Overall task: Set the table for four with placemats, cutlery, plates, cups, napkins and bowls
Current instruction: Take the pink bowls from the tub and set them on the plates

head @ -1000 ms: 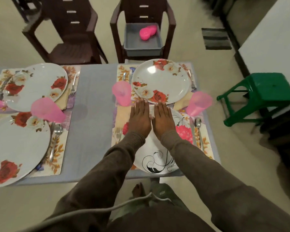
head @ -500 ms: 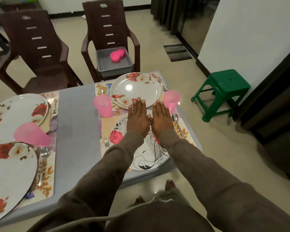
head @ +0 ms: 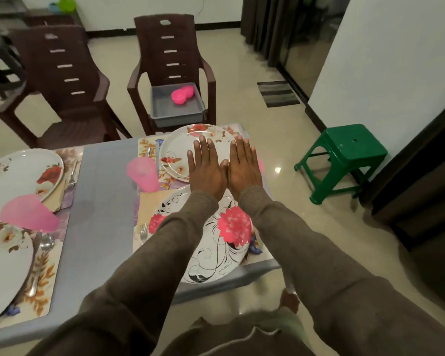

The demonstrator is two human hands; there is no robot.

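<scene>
Plates, cups, cutlery and placemats for four settings lie on the grey desk [head: 100, 201]. Near setting, right end: a white plate with pink flowers and black scrolls [head: 216, 242] on a floral placemat [head: 149, 209], a fork [head: 143, 231] just left of it. Far setting, right end: a rose-patterned plate [head: 180, 152] on its own placemat [head: 147, 147], with a translucent pink cup [head: 141, 174] beside its left rim. Left end: two further rose plates, one far [head: 18, 176] and one near [head: 3, 265], each on a placemat; a second pink cup [head: 27, 214] stands between them, and a spoon [head: 40, 263] lies to the right of the near plate.

Left hand [head: 207, 168] and right hand [head: 243, 165]: both flat, palms down, fingers straight and together, thumbs touching, holding nothing. They extend over the far right plate; whether they rest on it cannot be told. Both arms wear brown sleeves [head: 180, 242].

Beyond the desk: two dark brown chairs, the left one [head: 59, 93] with a bare seat, the right one [head: 172, 55] carrying a grey tub [head: 162, 109] that contains pink bowls [head: 181, 95]. A green stool [head: 344, 155] stands on the floor to the right, near a white wall.
</scene>
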